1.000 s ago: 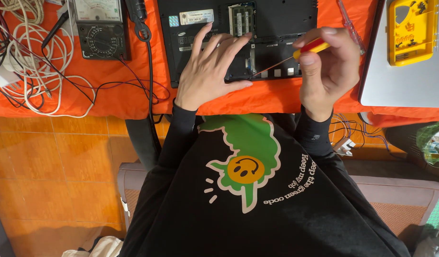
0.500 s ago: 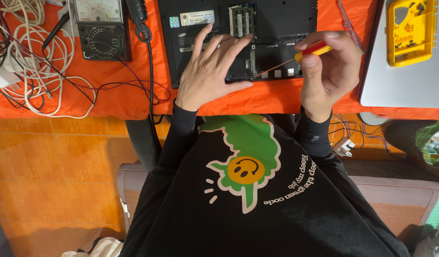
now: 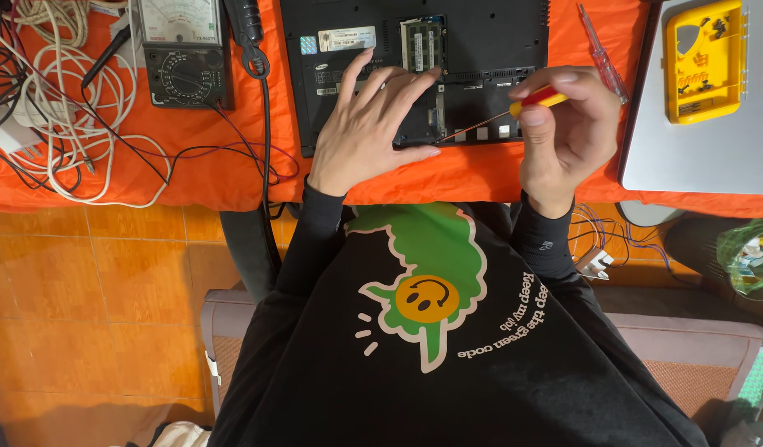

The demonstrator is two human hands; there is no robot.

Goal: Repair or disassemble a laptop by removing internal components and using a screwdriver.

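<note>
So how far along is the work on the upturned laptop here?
Done, by the look of it: the black laptop lies underside up with a cover off, its memory modules exposed, and small dark screws sit in the yellow tray. In hand: the left hand lies flat on the case while the right hand works a red-and-yellow screwdriver at the open bay. What remains cannot be told.

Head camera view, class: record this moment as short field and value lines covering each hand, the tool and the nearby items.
Left hand: flat on the open black laptop underside
Right hand: gripping red-and-yellow-handled screwdriver, tip at the laptop
Surface: orange cloth-covered table
Left side: black analogue multimeter, white coiled cables
Right side: yellow plastic parts tray on a silver closed laptop
</note>
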